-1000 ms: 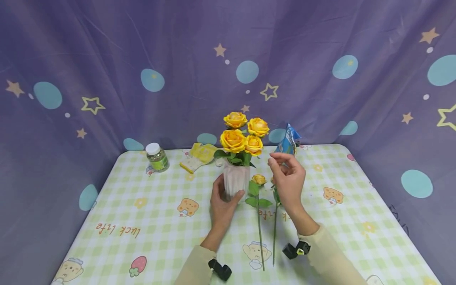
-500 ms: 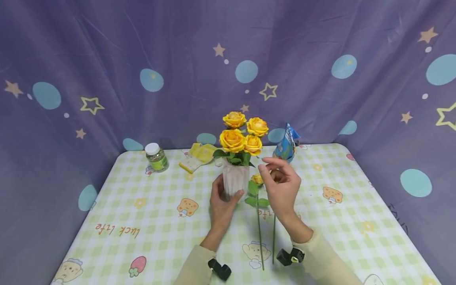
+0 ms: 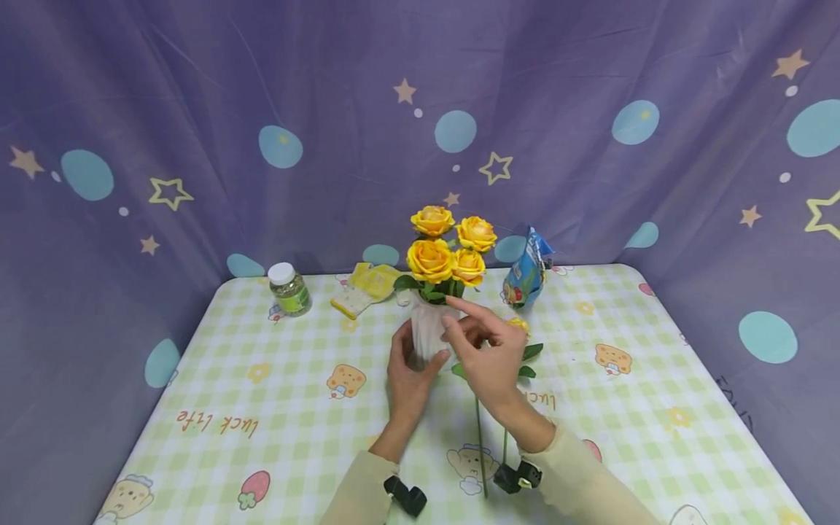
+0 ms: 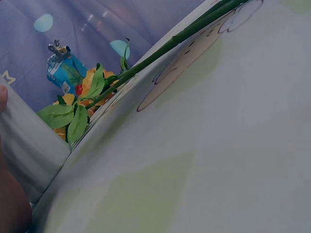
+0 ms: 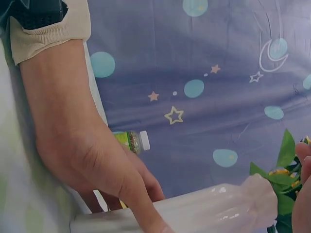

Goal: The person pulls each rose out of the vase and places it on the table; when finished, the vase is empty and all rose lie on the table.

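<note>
My left hand (image 3: 412, 375) grips a whitish, pleated vase (image 3: 429, 332) low on its body, thumb across the front. Several yellow roses (image 3: 430, 260) with green leaves stand upright in it. At the vase's rim is my right hand (image 3: 488, 357), index finger stretched toward the leaves and thumb apart from it; nothing shows between them. In the right wrist view, fingertips (image 5: 303, 179) of that hand are close to the leaves (image 5: 284, 184). Two loose rose stems (image 3: 480, 445) lie on the table beneath my right hand. One loose bloom (image 3: 518, 326) peeks out behind it; the other is hidden.
A white-capped jar (image 3: 289, 290) stands at the back left. Between it and the vase lies a yellow and white glove (image 3: 367, 288). A blue bag (image 3: 525, 270), closed with a clip, stands at the back right. A patterned curtain (image 3: 354, 146) hangs behind the checked tablecloth (image 3: 295, 430).
My right hand has moved left and slightly down to the vase's rim, uncovering the blue bag and covering one loose bloom. The left hand and the vase have stayed put.
</note>
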Demonstrator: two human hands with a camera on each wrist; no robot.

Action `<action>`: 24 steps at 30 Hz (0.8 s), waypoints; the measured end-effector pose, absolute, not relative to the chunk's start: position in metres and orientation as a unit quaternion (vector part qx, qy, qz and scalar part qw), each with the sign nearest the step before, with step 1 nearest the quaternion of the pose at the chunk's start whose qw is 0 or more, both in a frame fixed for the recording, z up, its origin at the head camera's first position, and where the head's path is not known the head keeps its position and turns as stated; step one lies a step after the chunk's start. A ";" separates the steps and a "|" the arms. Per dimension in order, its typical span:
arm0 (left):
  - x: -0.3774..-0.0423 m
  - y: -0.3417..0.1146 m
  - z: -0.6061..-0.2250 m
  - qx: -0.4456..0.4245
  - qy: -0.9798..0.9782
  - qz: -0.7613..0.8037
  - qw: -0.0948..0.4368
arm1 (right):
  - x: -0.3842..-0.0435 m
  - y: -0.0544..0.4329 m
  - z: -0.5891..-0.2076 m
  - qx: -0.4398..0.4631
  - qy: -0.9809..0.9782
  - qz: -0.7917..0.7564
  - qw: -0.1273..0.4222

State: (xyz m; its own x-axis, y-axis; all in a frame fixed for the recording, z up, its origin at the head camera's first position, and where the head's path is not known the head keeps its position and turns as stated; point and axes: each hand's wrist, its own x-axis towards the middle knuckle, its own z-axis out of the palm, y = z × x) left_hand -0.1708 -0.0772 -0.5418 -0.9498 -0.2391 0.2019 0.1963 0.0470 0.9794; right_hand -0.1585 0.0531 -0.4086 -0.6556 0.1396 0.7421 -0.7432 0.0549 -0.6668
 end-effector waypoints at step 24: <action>-0.174 -0.077 -0.546 -0.007 -0.706 -0.681 0.193 | -0.168 0.030 -0.406 0.162 -0.703 0.615 0.317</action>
State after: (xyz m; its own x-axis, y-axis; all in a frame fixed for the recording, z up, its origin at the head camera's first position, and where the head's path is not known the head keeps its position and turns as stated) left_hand -0.1745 -0.0769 -0.5462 -0.9253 -0.2532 0.2824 0.2732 0.0713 0.9593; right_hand -0.1678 0.0302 -0.4065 -0.7463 0.1622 0.6455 -0.6183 0.1901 -0.7626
